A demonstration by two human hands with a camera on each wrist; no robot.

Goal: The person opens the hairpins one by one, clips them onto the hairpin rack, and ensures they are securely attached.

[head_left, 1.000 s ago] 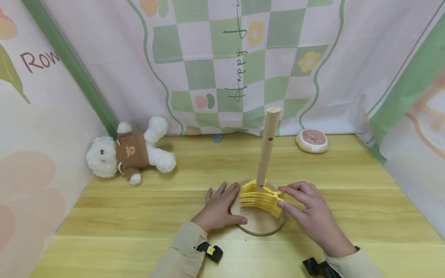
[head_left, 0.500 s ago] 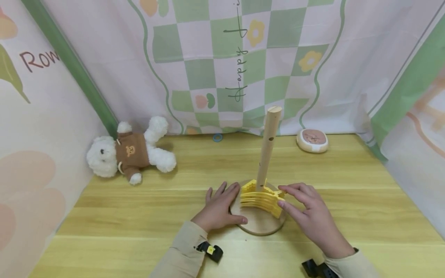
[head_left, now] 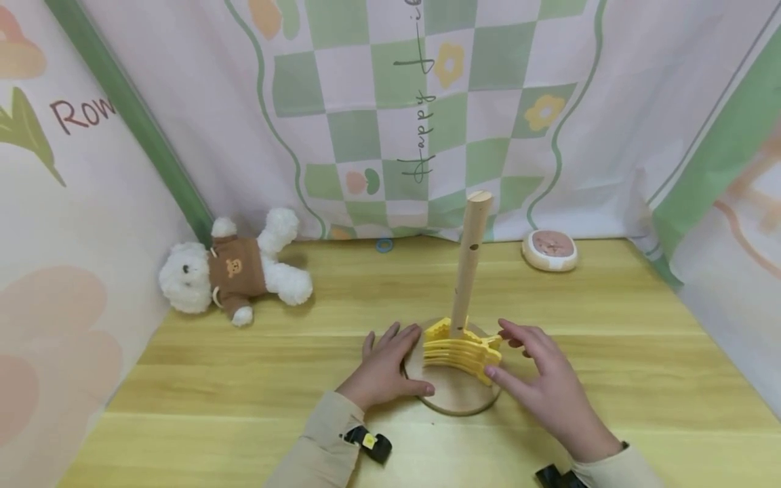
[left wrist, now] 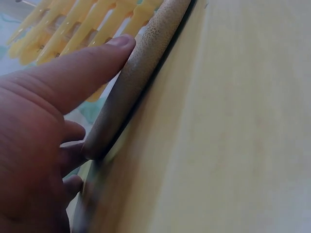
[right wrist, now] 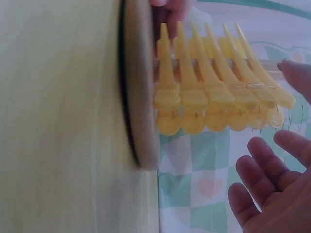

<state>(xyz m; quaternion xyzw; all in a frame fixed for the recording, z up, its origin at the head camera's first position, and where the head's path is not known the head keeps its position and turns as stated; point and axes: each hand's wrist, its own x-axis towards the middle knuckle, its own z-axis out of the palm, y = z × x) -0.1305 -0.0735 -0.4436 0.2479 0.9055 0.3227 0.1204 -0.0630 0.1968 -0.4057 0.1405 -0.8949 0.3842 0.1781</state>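
Observation:
A round wooden base (head_left: 457,400) with an upright wooden rod (head_left: 470,261) stands on the table. Several yellow plastic claw clips (head_left: 460,356), with curved toothed arms, are stacked around the rod's lower end. In the right wrist view the stacked clips (right wrist: 209,94) line up one above another over the base. My left hand (head_left: 387,369) rests with spread fingers at the base's left rim; in the left wrist view its thumb (left wrist: 92,65) lies against the rim. Beside the clips' right ends is my right hand (head_left: 546,379), fingers apart and holding nothing, thumb close to the stack.
A white plush dog (head_left: 238,271) in a brown top lies at the back left of the wooden table. At the back right sits a small round white-and-pink device (head_left: 550,250). A blue ring (head_left: 384,245) lies near the patterned curtain (head_left: 399,135) behind.
My right hand's fingers have parted from the top yellow claw clip, which stays on the stack. The thumb is lower. My left hand stays in place; the head view has shifted slightly.

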